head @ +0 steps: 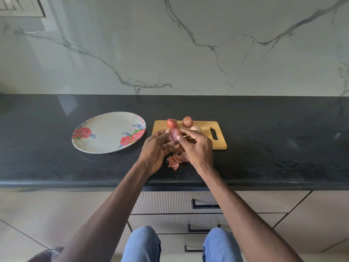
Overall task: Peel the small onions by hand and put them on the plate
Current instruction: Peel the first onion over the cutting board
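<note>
Both forearms reach forward over the tabletop [264, 148]. Left hand [154, 151], palm up, cradles the purple onion [175, 135] with curled fingers. Right hand [196, 146] pinches it from above. The plate [105, 137] lies left, apart.

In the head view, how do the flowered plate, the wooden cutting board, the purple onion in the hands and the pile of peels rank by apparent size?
1. flowered plate
2. wooden cutting board, partly hidden by the hands
3. pile of peels, partly hidden
4. purple onion

The last two look close, so their order is unsure.
</note>
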